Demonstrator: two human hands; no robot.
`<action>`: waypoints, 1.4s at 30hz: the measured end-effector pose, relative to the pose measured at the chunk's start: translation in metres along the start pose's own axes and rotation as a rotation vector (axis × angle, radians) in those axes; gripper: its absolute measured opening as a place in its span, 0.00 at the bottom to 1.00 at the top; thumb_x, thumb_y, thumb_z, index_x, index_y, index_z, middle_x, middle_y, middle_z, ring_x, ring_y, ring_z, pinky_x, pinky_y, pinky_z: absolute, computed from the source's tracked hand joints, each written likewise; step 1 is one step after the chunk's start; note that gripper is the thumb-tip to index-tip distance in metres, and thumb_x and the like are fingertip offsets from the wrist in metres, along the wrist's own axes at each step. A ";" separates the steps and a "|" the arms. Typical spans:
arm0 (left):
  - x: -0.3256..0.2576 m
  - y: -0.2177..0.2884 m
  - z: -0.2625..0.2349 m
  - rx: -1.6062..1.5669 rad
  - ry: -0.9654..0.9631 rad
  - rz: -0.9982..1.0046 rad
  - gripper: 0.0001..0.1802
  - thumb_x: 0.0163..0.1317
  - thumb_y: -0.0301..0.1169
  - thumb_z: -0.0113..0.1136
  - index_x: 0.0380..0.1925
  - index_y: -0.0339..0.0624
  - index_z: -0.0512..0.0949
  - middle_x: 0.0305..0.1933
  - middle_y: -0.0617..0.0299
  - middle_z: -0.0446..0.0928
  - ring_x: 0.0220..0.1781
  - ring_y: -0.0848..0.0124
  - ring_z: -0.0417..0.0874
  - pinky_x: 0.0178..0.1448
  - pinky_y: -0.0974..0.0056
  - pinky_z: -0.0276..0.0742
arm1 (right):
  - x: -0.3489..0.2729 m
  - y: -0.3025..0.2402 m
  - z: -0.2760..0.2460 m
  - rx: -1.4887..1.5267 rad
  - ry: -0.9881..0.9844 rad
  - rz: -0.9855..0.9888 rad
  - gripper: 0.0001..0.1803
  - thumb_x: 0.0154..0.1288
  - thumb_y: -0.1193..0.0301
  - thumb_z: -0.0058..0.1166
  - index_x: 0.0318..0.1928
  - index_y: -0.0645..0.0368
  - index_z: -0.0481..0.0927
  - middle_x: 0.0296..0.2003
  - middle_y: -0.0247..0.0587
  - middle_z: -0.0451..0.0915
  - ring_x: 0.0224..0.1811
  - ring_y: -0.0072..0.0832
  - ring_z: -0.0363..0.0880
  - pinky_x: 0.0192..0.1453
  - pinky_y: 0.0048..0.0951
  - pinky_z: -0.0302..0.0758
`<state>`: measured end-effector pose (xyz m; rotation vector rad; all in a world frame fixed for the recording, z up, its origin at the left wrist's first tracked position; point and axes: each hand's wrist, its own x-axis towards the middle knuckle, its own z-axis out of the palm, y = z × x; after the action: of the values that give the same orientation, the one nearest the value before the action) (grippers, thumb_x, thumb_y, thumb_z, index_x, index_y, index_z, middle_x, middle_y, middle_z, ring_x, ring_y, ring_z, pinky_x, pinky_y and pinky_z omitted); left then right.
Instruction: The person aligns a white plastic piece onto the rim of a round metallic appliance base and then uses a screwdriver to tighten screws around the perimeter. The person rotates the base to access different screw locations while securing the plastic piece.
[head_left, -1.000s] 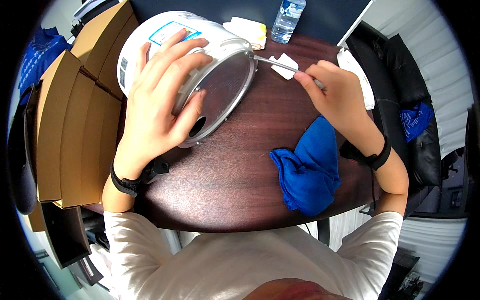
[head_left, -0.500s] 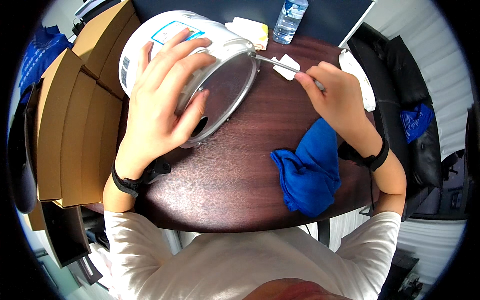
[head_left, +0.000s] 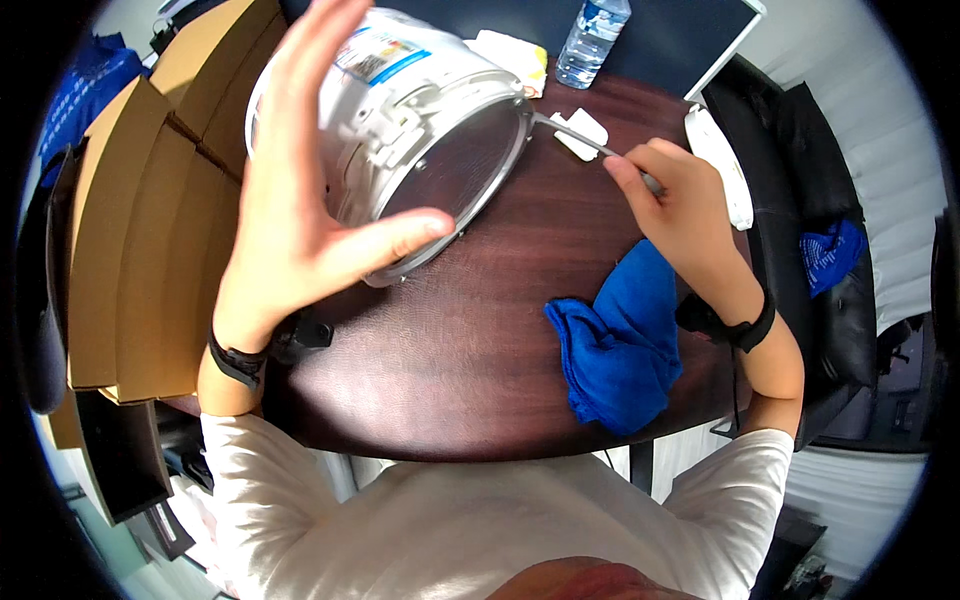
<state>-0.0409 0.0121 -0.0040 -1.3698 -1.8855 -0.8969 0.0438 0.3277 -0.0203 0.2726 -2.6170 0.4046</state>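
Head view: beside the table's point(head_left: 450, 370) left edge stand cardboard boxes point(head_left: 130, 250). Toward its far-left corner, a tilted white drum point(head_left: 430, 110) shows a see-through round face, partly blocked by the wide-spread left hand point(head_left: 285, 220); contact unclear. Blue cloth point(head_left: 620, 350) lies near the right edge; a bottle point(head_left: 594, 42) of clear liquid stands far back. The right hand point(head_left: 675, 195) grips a slim metal tool point(head_left: 585, 142).

Housing point(head_left: 440, 66) glossy plastic; tool shaft point(head_left: 590, 142) shiny metal; cloth point(head_left: 628, 345) matt.
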 end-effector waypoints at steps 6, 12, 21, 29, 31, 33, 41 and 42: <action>0.005 -0.018 -0.015 -0.095 0.023 0.205 0.66 0.45 0.61 0.77 0.73 0.30 0.54 0.74 0.35 0.60 0.76 0.45 0.62 0.77 0.45 0.57 | -0.007 0.007 -0.009 0.008 0.004 0.005 0.12 0.68 0.67 0.62 0.30 0.62 0.82 0.22 0.44 0.73 0.21 0.39 0.74 0.25 0.36 0.66; 0.010 -0.016 -0.024 -0.085 0.012 0.222 0.64 0.44 0.59 0.77 0.71 0.28 0.57 0.72 0.35 0.62 0.73 0.46 0.66 0.75 0.46 0.60 | -0.005 0.004 -0.009 0.013 -0.012 0.017 0.13 0.69 0.68 0.62 0.30 0.65 0.81 0.21 0.45 0.71 0.20 0.38 0.70 0.26 0.34 0.64; 0.014 -0.023 -0.035 -0.102 -0.016 0.228 0.61 0.44 0.57 0.78 0.68 0.26 0.61 0.70 0.35 0.66 0.69 0.48 0.70 0.72 0.47 0.65 | -0.008 0.001 -0.007 0.034 -0.014 0.028 0.14 0.69 0.68 0.61 0.30 0.65 0.80 0.21 0.44 0.71 0.19 0.34 0.69 0.26 0.32 0.64; 0.010 -0.033 -0.058 -0.163 0.009 0.306 0.58 0.43 0.54 0.79 0.66 0.23 0.65 0.67 0.36 0.69 0.66 0.49 0.75 0.69 0.49 0.69 | -0.011 -0.001 0.000 0.039 -0.022 0.070 0.13 0.70 0.68 0.61 0.31 0.65 0.81 0.22 0.44 0.73 0.20 0.35 0.71 0.26 0.33 0.65; 0.010 -0.030 -0.068 -0.163 0.025 0.328 0.58 0.43 0.54 0.79 0.65 0.23 0.66 0.67 0.36 0.70 0.65 0.49 0.76 0.68 0.49 0.70 | -0.007 -0.006 0.001 0.051 -0.028 0.059 0.13 0.70 0.67 0.61 0.31 0.65 0.81 0.22 0.45 0.73 0.20 0.36 0.71 0.26 0.34 0.66; 0.007 -0.021 -0.074 -0.147 0.036 0.306 0.57 0.43 0.53 0.79 0.65 0.22 0.67 0.66 0.36 0.71 0.64 0.50 0.77 0.67 0.50 0.71 | 0.000 -0.011 0.003 0.059 -0.033 0.023 0.13 0.70 0.67 0.61 0.30 0.65 0.81 0.22 0.45 0.72 0.20 0.36 0.71 0.26 0.34 0.65; -0.005 -0.008 -0.019 0.213 -0.246 -0.049 0.49 0.44 0.42 0.74 0.70 0.44 0.69 0.75 0.48 0.65 0.77 0.47 0.63 0.77 0.39 0.53 | -0.005 -0.006 0.005 0.046 -0.003 0.042 0.13 0.69 0.68 0.62 0.30 0.64 0.81 0.22 0.46 0.73 0.20 0.38 0.71 0.26 0.36 0.65; -0.008 -0.008 -0.015 0.257 -0.265 -0.077 0.49 0.44 0.41 0.73 0.70 0.47 0.68 0.75 0.49 0.65 0.78 0.46 0.61 0.78 0.38 0.51 | -0.003 -0.007 0.005 0.042 0.003 0.026 0.13 0.68 0.68 0.62 0.30 0.64 0.81 0.22 0.46 0.73 0.20 0.39 0.72 0.26 0.36 0.66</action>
<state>-0.0449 -0.0062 -0.0031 -1.3154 -2.1791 -0.5024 0.0457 0.3201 -0.0247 0.2517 -2.6137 0.4693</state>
